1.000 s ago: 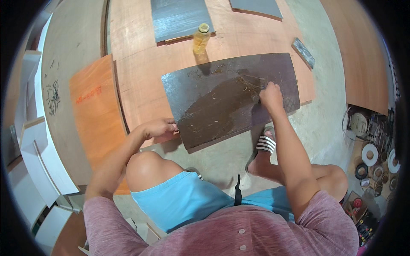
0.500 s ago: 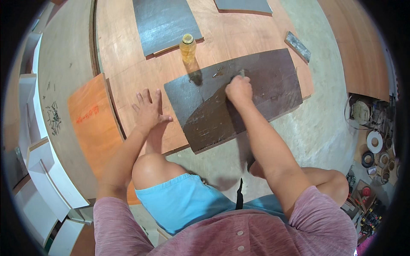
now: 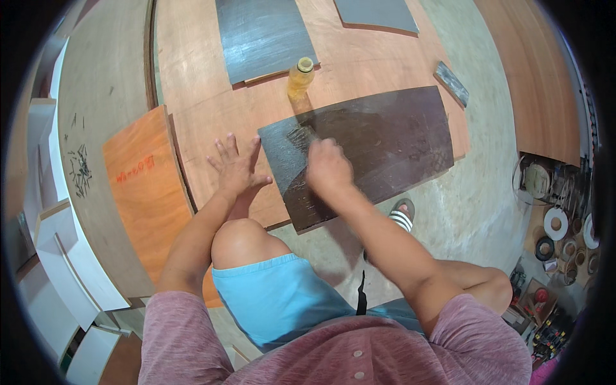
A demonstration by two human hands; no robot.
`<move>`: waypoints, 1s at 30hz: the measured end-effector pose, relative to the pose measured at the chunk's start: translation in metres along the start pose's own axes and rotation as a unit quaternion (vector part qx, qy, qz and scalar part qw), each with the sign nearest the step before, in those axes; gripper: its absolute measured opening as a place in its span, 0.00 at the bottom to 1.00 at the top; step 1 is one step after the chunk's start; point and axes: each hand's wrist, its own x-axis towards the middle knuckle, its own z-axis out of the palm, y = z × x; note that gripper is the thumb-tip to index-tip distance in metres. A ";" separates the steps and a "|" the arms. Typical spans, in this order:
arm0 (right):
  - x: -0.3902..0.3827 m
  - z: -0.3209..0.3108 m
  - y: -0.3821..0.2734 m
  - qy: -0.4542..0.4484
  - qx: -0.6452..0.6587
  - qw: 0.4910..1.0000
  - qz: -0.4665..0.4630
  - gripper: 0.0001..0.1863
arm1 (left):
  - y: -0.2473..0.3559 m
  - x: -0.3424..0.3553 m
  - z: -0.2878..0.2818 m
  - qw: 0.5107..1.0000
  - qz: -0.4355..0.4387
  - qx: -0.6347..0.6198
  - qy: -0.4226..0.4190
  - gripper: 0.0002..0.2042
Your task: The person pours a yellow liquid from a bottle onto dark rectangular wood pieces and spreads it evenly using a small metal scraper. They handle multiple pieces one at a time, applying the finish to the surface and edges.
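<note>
My right hand [image 3: 328,168] is closed around a small flat scraper [image 3: 303,135], its handle hidden in my fingers. The scraper's flat end rests on the left part of a dark brown panel [image 3: 391,138], whose surface is glossy and wet. Paler grey streaks show around the blade. My left hand [image 3: 237,168] lies with fingers spread on the light plywood sheet [image 3: 212,122], just left of the panel and holding nothing. Behind the panel's far left corner stands an uncapped clear plastic bottle [image 3: 300,77] with yellowish liquid inside.
Two more dark panels [image 3: 266,38] [image 3: 378,13] lie at the far side. A narrow offcut [image 3: 452,83] sits at the plywood's right edge. An orange board [image 3: 144,186] and scattered screws or nails [image 3: 81,170] are at left. Tape rolls [image 3: 556,221] and tools crowd the right.
My right hand has swept the scraper left and nearer across the panel. The small puddle on its far part no longer shows. My left hand remains spread. A sandalled foot has come into view.
</note>
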 end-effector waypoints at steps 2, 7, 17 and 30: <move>0.016 -0.013 0.048 0.032 -0.029 0.994 0.098 0.10 | 0.001 -0.001 -0.001 1.000 0.004 -0.006 0.003 0.58; 0.060 0.002 0.081 -0.013 0.015 0.977 0.212 0.13 | 0.003 0.003 0.004 1.000 0.013 -0.010 0.014 0.57; 0.048 -0.003 -0.007 -0.005 -0.013 0.997 0.082 0.11 | -0.004 0.004 0.005 1.000 0.010 -0.018 0.012 0.58; 0.047 0.030 -0.073 -0.034 0.032 0.999 0.005 0.12 | -0.002 0.003 0.001 0.999 0.005 -0.040 0.001 0.58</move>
